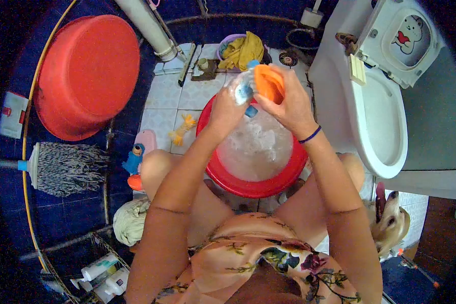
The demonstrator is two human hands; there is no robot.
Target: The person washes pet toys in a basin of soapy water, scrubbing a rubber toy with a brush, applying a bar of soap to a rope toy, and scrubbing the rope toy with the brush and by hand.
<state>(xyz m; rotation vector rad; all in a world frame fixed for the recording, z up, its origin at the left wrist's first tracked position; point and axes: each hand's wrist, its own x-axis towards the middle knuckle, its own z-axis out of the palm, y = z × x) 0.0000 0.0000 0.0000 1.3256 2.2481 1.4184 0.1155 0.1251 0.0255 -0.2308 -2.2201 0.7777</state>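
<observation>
Above a red basin [215, 176] of cloudy, sudsy water [256, 147], my right hand [294, 104] is wrapped round an orange brush [268, 83], whose pale bristles face left. My left hand [230, 101] is closed on a small blue item [244, 91] covered in white foam, right against the bristles. Bits of blue show above and below the fingers. What the blue item is cannot be made out. The basin stands on the tiled floor between my knees.
A big red tub [88, 76] and a mop [68, 167] are at the left. Behind the basin is a purple bucket with yellow cloth [243, 50]. A toilet [382, 121] stands at the right, a dog [390, 223] below it. Toys [133, 159] lie left of my knee.
</observation>
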